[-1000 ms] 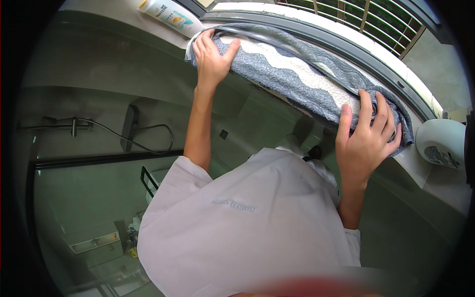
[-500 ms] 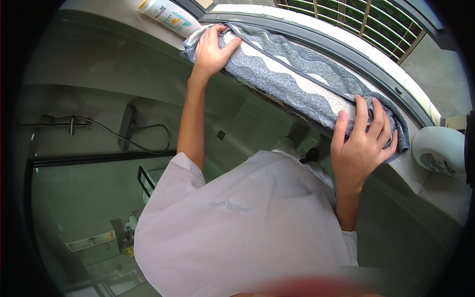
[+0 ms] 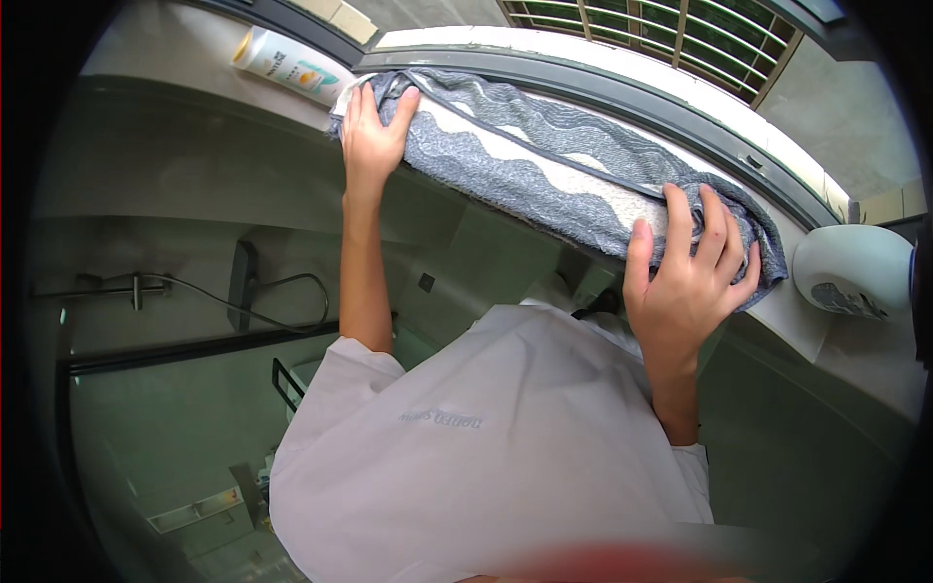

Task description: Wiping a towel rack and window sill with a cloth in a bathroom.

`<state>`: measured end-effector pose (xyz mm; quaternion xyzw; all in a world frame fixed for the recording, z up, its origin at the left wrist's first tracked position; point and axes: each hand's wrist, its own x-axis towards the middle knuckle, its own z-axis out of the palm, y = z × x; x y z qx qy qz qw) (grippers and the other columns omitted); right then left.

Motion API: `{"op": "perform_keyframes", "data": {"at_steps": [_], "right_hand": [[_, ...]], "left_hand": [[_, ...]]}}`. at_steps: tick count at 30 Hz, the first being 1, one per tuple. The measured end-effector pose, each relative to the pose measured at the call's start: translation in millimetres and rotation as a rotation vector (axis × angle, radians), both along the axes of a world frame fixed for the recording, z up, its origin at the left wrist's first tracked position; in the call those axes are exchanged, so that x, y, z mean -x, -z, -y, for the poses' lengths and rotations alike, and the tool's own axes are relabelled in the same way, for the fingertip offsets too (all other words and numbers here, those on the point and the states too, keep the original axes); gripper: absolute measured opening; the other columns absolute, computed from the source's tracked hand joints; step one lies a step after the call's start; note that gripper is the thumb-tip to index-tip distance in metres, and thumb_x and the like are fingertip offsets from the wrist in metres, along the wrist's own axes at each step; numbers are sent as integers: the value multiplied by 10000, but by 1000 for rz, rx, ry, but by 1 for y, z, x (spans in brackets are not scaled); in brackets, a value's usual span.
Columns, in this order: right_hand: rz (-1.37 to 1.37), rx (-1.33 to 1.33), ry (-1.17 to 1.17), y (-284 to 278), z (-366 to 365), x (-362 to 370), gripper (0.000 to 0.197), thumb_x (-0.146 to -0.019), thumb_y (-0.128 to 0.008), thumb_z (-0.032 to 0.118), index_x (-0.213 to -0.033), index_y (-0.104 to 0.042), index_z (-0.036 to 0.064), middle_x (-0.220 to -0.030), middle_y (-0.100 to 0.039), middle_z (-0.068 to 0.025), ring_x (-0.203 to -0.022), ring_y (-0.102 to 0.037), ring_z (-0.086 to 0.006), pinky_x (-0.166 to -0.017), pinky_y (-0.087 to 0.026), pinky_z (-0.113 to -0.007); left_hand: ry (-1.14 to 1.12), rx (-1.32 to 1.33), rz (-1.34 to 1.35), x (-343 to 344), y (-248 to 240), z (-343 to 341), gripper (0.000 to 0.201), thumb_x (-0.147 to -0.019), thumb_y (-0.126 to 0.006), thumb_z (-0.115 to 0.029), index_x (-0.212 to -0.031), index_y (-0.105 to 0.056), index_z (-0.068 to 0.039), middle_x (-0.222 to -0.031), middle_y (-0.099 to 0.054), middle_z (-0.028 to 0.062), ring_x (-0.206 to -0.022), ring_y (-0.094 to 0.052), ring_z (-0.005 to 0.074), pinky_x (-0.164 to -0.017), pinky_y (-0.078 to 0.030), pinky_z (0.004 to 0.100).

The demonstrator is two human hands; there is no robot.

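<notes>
A folded grey-and-white wavy-patterned towel (image 3: 525, 160) lies lengthwise along the window ledge, its near side hanging a little over the edge. At the towel's left end, my left hand (image 3: 373, 136) rests on the cloth, fingers stretched out and thumb spread apart from them. Near the right end, where the cloth is bunched, my right hand (image 3: 692, 267) lies with its fingers spread and slightly bent, fingertips touching the towel. Neither hand is closed round the cloth.
A white bottle (image 3: 292, 66) lies on the ledge left of the towel. At the right stands a rounded white container (image 3: 850, 272). Behind runs the grey window frame (image 3: 583, 92), with a metal grille (image 3: 651, 34) outside. Below left are a shower hose (image 3: 224, 316) and a dark rail (image 3: 194, 350).
The whole view has shifted, so towel, bottle and hands appear further left. Both hands stay at the towel's two ends, and the left fingers look somewhat straighter.
</notes>
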<state>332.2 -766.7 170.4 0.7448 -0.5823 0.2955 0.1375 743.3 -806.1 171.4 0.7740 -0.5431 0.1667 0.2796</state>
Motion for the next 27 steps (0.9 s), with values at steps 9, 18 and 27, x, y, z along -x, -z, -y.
{"op": "perform_keyframes", "data": {"at_steps": [9,18,27], "right_hand": [[35,4,9,4,1,-6,403,-945,-676,390,-1304,-731,215,-1398,-626,-45,-1295,-575,-256,-1151,-356,-585],[19,49,12,7,2,-6,377,-916,-675,428,-1245,-745,259,-1367,-640,-18,-1253,-598,-245,-1133,-364,-592],[-41,-25,4,3,-2,-3,430,-896,-647,349,-1300,-724,222,-1428,-617,-43,-1313,-572,-260,-1141,-359,-599]], "left_hand": [[113,-155,-10,7,2,10,877,-936,-715,-562,-1544,-503,33,-1619,-455,299,-1525,-396,441,-1271,-261,519],[248,-119,173,92,6,-8,706,-995,-674,-323,-1589,-457,-10,-1629,-457,258,-1520,-416,422,-1263,-292,505],[565,-93,47,218,-6,-32,833,-853,-719,-240,-1589,-435,27,-1621,-439,287,-1502,-424,455,-1259,-284,568]]}}
